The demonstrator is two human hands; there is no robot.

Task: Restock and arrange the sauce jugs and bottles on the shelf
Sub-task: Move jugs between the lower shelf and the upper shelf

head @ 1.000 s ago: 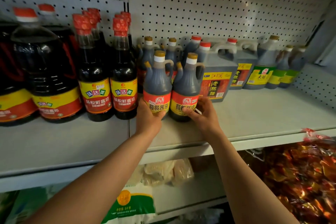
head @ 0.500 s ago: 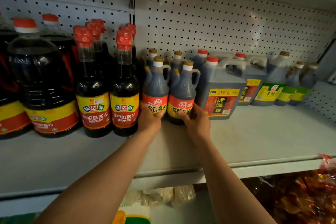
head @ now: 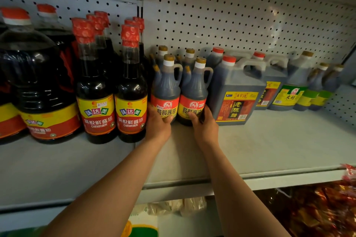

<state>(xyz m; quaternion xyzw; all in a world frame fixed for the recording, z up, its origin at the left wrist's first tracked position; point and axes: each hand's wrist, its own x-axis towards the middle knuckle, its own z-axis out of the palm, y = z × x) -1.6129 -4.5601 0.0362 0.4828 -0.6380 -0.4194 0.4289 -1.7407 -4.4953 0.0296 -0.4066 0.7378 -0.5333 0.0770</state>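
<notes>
Two small handled soy sauce jugs with gold caps stand upright side by side on the grey shelf (head: pixel 269 146). My left hand (head: pixel 157 123) grips the base of the left jug (head: pixel 166 86). My right hand (head: pixel 205 125) grips the base of the right jug (head: pixel 195 90), fingers curled over its red and yellow label. Two more jugs of the same kind stand right behind them. Tall red-capped soy bottles (head: pixel 131 90) stand just left of the left jug. A square vinegar jug (head: pixel 237 90) stands just right of the right jug.
Big round soy jugs (head: pixel 36 82) fill the far left. More vinegar jugs and green-labelled bottles (head: pixel 292 90) line the back right against the pegboard. Bare shelf lies in front and to the right. Red packaged goods (head: pixel 317 208) sit on the shelf below.
Both hands have pushed the two small jugs further back on the shelf, closer to the jugs behind. The camera has moved nearer and tilted.
</notes>
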